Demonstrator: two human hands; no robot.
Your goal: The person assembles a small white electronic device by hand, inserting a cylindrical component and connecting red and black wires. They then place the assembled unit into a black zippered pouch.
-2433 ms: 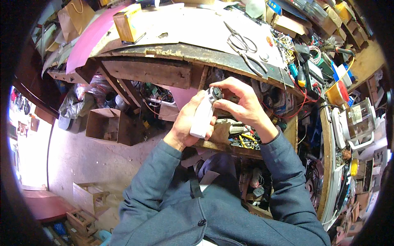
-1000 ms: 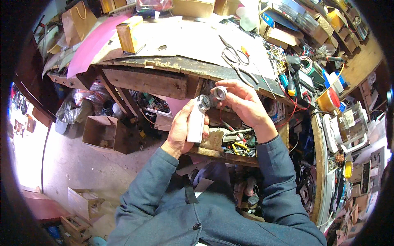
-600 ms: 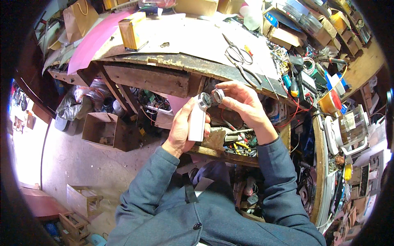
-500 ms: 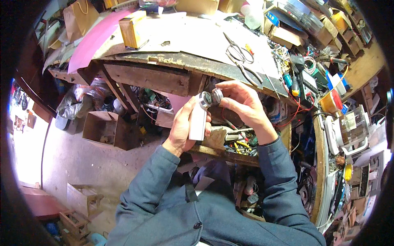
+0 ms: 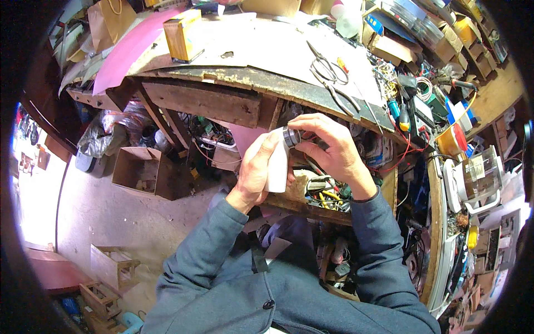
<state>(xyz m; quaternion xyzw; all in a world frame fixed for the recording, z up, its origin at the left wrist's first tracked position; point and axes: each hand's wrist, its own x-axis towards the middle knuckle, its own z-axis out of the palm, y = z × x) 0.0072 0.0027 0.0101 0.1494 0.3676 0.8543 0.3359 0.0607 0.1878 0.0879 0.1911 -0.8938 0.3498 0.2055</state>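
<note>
My left hand [image 5: 255, 170] is wrapped around a slim white handheld device [image 5: 277, 171], held up in front of the bench edge. At the device's upper end is a round silver and dark cap [image 5: 290, 137]. My right hand [image 5: 338, 149] has its thumb and forefinger closed about that cap from the right. The cap lies against the device's head, and whether it is fastened there I cannot tell. The device's exact kind does not show, and my fingers hide part of its far side.
Beyond my hands, the bench carries scissors [image 5: 328, 69], pliers [image 5: 340, 99] and a yellow box [image 5: 183, 36]. Below them a drawer of tools [image 5: 328, 196] stands out. Wires and screwdrivers [image 5: 404, 118] crowd the right. A cardboard box [image 5: 142, 172] sits on the floor.
The round cap, held slightly apart from the device's head before, now sits against it. The device has turned a little, so its open head face no longer shows.
</note>
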